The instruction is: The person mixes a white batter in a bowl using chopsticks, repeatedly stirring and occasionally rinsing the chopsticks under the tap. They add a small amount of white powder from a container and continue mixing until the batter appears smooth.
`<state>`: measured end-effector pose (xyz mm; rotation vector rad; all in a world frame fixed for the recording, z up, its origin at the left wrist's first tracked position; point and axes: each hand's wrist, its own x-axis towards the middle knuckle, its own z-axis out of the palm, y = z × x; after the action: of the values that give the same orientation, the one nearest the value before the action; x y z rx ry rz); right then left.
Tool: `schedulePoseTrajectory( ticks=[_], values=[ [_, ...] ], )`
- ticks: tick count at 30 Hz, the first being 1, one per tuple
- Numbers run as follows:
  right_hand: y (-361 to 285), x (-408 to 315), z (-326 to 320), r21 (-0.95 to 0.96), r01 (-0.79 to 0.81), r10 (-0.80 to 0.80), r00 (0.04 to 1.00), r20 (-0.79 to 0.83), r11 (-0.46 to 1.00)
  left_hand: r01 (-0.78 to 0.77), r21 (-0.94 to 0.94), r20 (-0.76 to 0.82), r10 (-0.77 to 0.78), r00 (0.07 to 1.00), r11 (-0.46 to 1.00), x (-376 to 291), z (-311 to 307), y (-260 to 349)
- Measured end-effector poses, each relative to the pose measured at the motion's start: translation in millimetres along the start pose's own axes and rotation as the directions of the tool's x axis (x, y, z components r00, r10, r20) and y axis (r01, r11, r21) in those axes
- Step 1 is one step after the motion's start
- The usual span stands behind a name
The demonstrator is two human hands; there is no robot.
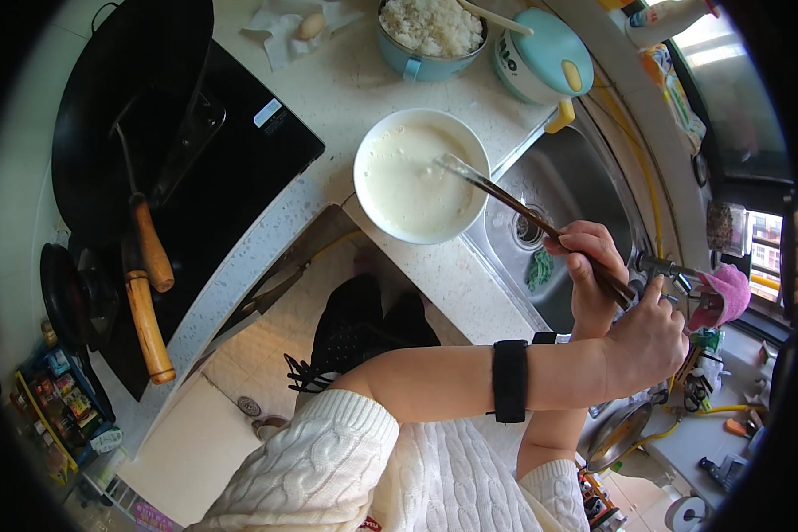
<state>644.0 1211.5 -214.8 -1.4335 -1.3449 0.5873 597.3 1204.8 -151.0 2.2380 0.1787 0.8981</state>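
My right hand (592, 266) grips a pair of dark wooden chopsticks (522, 211) near their thick ends. Their tips, coated in pale batter, point into a white bowl (367, 203). Creamy, bubbly liquid batter (412, 183) fills much of that bowl, which stands on the countertop corner beside the sink. Crossing over my right forearm, my left arm reaches to the right. My left hand (645, 339) is at the metal faucet (665, 266), its index finger extended against or just over the tap. Whether its curled fingers grip anything is hidden.
The stainless steel sink (585, 173) holds a green scrubber (540, 269). Behind the bowl are a pot of cooked rice (432, 30), a teal-lidded container (552, 50) and an egg (311, 26). A black wok (126, 80) and wooden-handled utensils (151, 243) occupy the cooktop (266, 153).
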Motion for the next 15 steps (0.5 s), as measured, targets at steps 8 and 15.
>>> schedulePoseTrajectory(
  ticks=[8, 15],
  values=[
    [7, -11, 23, 0.462, -0.06, 0.155, 0.973, -0.17, 0.885, 0.006, -0.017, -0.019, -0.006, 1.0, 1.0, -4, 7, 5],
    [14, -13, 42, 0.447, -0.166, 0.227, 0.97, -0.086, 0.879, 0.02, -0.017, 0.024, -0.019, 1.0, 1.0, -10, 7, 0]
  ],
)
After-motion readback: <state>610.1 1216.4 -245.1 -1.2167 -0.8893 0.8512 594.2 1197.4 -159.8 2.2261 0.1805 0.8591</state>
